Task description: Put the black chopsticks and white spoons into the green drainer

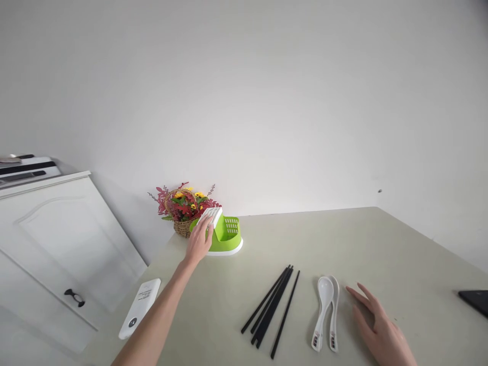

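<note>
At the far left of the pale grey-green counter (305, 239), a lime-green plastic caddy (225, 245) with latticed wall and white base. Laid over its white slotted top (215, 215), the left hand (200, 240), in contact; cannot tell whether gripping or merely resting. Near the two spoons, the right hand (381, 328), fingers loosely parted, holding nothing.

Crowding the caddy from behind, a brown wicker basket of red and yellow flowers (182, 229), with sprigs against the white wall (267, 101). Just beside the left forearm (163, 310), lying along the left edge, a flat white rounded slab with a dark round mark (140, 307). Across the near middle, a slanting bundle of slim black chopsticks (273, 307), one set slightly apart on the right. Next to those, two white spoons with printed handle ends (322, 310), lying side by side, bowls overlapping. At the far right, partly out of view, a flat black object (476, 301).

Beyond the left edge, a white panelled cabinet (64, 244). Meeting the wall, the back edge; slanting toward the near right, the right edge. Open room for moving behind the chopsticks and spoons, from caddy to right edge.
</note>
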`<state>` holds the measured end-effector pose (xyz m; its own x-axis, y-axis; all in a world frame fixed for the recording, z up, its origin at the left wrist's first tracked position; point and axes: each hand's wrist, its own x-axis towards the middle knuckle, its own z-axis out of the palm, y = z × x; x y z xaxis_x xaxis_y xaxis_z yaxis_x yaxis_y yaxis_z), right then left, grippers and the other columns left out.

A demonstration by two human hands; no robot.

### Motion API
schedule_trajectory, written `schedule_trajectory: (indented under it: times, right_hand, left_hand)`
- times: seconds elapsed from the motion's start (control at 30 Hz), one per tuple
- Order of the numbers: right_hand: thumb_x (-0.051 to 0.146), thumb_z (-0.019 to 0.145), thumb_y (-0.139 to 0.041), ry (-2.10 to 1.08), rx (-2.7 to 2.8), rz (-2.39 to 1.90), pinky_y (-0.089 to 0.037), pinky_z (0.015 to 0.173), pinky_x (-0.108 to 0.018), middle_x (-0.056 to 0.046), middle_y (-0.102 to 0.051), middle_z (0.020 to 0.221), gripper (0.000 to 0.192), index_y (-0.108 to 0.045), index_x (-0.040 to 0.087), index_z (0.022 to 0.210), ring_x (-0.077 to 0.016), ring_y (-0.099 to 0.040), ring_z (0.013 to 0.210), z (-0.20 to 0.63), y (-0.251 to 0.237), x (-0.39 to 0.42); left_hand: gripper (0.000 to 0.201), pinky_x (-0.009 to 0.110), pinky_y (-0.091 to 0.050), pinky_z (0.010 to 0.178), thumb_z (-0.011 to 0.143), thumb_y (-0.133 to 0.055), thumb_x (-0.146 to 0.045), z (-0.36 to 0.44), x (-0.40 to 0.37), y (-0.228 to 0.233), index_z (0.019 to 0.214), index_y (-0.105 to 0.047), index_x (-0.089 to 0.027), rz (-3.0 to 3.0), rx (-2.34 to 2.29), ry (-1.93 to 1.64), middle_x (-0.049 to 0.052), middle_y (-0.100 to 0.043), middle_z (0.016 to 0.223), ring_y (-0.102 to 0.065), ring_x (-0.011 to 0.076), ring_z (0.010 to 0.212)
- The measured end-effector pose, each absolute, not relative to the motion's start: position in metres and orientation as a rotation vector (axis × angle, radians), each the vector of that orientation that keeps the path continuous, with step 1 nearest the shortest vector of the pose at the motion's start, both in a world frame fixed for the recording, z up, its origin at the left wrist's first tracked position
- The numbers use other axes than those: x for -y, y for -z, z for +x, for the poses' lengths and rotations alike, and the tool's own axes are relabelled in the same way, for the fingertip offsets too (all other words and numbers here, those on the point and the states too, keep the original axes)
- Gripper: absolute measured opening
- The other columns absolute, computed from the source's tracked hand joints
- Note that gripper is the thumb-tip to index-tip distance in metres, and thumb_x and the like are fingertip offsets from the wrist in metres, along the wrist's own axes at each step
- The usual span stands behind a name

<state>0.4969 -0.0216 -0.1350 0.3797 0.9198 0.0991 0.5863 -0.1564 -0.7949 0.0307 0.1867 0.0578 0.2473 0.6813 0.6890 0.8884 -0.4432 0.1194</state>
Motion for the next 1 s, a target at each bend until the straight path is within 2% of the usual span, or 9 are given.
schedule_trajectory:
  times: [0.13, 0.3, 0.4, 0.63, 0.8, 0.9, 1.0]
  right_hand:
    - [0.056, 0.093, -0.044, -0.56, 1.334, -1.851, -0.055, 0.083, -0.043, -0.001, -0.062, 0.148, 0.06, -0.036, 0.038, 0.149, -0.0244, -0.072, 0.084, 0.497, 0.136, 0.02]
    - [0.057, 0.094, -0.042, -0.6, 1.342, -1.877, -0.056, 0.084, -0.045, 0.0, -0.06, 0.149, 0.058, -0.035, 0.039, 0.148, -0.0196, -0.066, 0.067, 0.501, 0.139, 0.02]
    - [0.058, 0.094, -0.042, -0.606, 1.333, -1.892, -0.057, 0.082, -0.045, 0.0, -0.06, 0.15, 0.056, -0.039, 0.039, 0.147, -0.0173, -0.062, 0.06, 0.501, 0.137, 0.022]
    - [0.056, 0.094, -0.044, -0.572, 1.308, -1.897, -0.056, 0.082, -0.041, 0.001, -0.064, 0.144, 0.05, -0.052, 0.037, 0.139, -0.0212, -0.068, 0.077, 0.493, 0.123, 0.024]
    - [0.053, 0.094, -0.043, -0.565, 1.272, -1.884, -0.055, 0.081, -0.04, 0.0, -0.067, 0.138, 0.049, -0.053, 0.036, 0.139, -0.02, -0.067, 0.075, 0.486, 0.114, 0.025]
    - [0.051, 0.094, -0.043, -0.566, 1.263, -1.861, -0.054, 0.083, -0.04, -0.001, -0.068, 0.137, 0.048, -0.055, 0.034, 0.136, -0.0203, -0.068, 0.079, 0.486, 0.111, 0.026]
    - [0.05, 0.093, -0.045, -0.566, 1.255, -1.839, -0.055, 0.081, -0.039, -0.002, -0.069, 0.136, 0.048, -0.056, 0.033, 0.136, -0.0182, -0.066, 0.071, 0.488, 0.111, 0.025]
  left_hand:
    - [0.045, 0.041, -0.052, 0.108, 0.107, -0.036, -0.046, 0.044, -0.183, -0.059, 0.137, -0.063, -0.025, -2.209, 1.538, 1.059, 0.007, -0.059, 0.148, -0.058, 0.0253, 0.134]
    - [0.043, 0.035, -0.061, 0.089, 0.108, -0.037, -0.043, 0.08, -0.179, -0.064, 0.132, -0.068, -0.026, -2.211, 1.542, 1.001, 0.006, -0.066, 0.141, -0.069, 0.0235, 0.119]
    - [0.041, 0.034, -0.062, 0.086, 0.108, -0.038, -0.038, 0.113, -0.179, -0.062, 0.129, -0.07, -0.024, -2.198, 1.511, 1.001, 0.007, -0.067, 0.139, -0.071, 0.0229, 0.115]
    - [0.035, 0.032, -0.061, 0.088, 0.106, -0.045, -0.034, 0.204, -0.175, -0.06, 0.127, -0.07, -0.023, -2.384, 1.385, 1.011, 0.009, -0.066, 0.14, -0.071, 0.0221, 0.116]
    - [0.037, 0.03, -0.062, 0.084, 0.106, -0.044, -0.037, 0.259, -0.16, -0.058, 0.133, -0.067, -0.026, -2.537, 1.274, 0.958, 0.007, -0.063, 0.145, -0.072, 0.0199, 0.113]
    - [0.039, 0.028, -0.062, 0.077, 0.107, -0.041, -0.038, 0.283, -0.151, -0.058, 0.135, -0.067, -0.028, -2.567, 1.269, 0.922, 0.007, -0.062, 0.146, -0.074, 0.0182, 0.103]
    - [0.043, 0.028, -0.061, 0.072, 0.108, -0.037, -0.042, 0.296, -0.144, -0.063, 0.135, -0.067, -0.027, -2.612, 1.254, 0.896, 0.008, -0.062, 0.146, -0.076, 0.0173, 0.092]
